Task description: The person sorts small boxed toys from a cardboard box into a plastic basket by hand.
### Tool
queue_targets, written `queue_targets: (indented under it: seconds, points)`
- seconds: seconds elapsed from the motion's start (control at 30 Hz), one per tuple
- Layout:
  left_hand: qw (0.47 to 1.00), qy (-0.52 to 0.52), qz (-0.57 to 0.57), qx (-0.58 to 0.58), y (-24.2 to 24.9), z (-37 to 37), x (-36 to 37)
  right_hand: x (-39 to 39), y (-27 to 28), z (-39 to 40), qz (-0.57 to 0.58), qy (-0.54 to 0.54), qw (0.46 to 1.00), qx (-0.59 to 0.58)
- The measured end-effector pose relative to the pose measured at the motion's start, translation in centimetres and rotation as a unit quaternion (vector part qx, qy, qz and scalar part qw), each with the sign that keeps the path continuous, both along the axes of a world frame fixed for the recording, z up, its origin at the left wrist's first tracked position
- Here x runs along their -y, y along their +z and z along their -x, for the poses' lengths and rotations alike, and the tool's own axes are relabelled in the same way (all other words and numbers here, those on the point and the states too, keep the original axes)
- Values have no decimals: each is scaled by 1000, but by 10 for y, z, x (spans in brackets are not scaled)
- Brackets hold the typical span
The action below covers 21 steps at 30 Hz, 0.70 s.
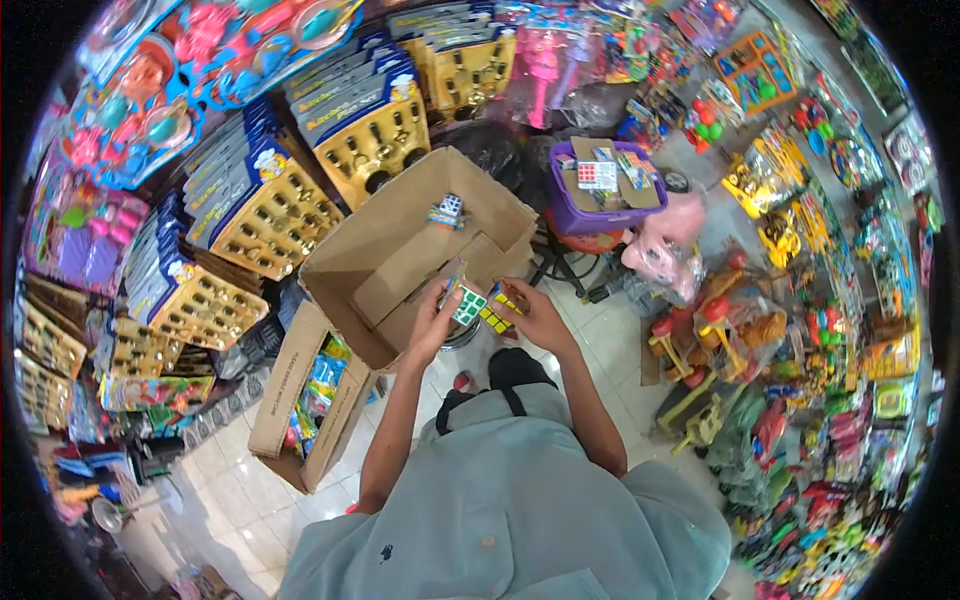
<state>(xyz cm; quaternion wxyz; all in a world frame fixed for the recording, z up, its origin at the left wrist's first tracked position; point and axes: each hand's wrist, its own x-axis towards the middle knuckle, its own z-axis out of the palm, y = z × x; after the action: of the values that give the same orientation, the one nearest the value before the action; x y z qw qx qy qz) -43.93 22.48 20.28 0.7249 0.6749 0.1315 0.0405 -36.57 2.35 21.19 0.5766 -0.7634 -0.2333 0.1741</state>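
In front of my body, my left hand [430, 325] is closed on a puzzle cube [468, 306] whose upward face shows green and white. A thin, shiny edge [458, 272], perhaps packaging, sticks up beside its fingers; I cannot make out what it is. My right hand [540, 322] grips a second puzzle cube [500, 314] with a yellow face and a dark frame. The two cubes are very close together, over the near edge of a large open cardboard box [345, 262]. Inside that box, a white-topped cube [450, 206] rests on a colourful packet near the far side.
A purple basket [600, 215] with boxed cubes stands on a stool to the right. At the lower left lies a narrow carton [285, 390] of colourful packets. Carded kitchen sets [265, 215] line the left; bagged toys [770, 190] crowd the right.
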Motion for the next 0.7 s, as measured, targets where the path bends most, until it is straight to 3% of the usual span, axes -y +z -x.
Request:
queue_targets:
  seconds: [0.03,0.27,0.37,0.5,0.7]
  points:
    - [999,-7,44,-3,18,3,10,5,17,8,-29,-15,994,-103]
    - [998,-27,-48,-11,-5,-23,53,62,10,-5,42,-55,998,-13]
    - [993,-80,-56,-60,-10,-46,76,97,29,-10,61,-90,994,-30]
    - [990,-122,-53,-46,-9,-81,122,151,16,-29,35,-133,990,-34]
    - [993,-59,-101,12,-3,-131,183,228,8,-73,-12,-192,978,-79]
